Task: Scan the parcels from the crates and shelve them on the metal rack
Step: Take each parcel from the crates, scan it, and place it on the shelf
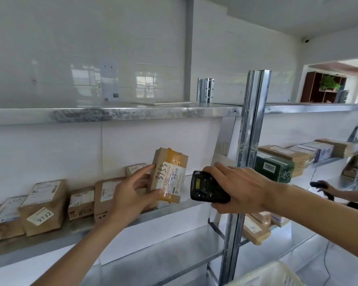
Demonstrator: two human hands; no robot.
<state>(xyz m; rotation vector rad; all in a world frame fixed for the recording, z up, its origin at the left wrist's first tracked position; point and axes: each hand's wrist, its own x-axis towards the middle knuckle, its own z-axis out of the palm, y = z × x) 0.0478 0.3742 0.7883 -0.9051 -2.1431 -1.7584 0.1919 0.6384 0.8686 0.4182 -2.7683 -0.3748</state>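
My left hand [130, 193] holds a brown cardboard parcel [170, 174] upright on the middle shelf of the metal rack [116, 114], thumb under its lower edge and index finger along its left side. The parcel bears a white label with "3953" handwritten on it. My right hand [240, 186] grips a black handheld scanner [207, 187] just right of the parcel, its window aimed toward the label.
Several brown parcels [43, 205] stand in a row on the shelf to the left. A steel upright [250, 145] divides the rack; a green box [274, 167] and more parcels lie in the right bay. A cream crate [271, 275] sits below. Another person's hand [327, 187] appears far right.
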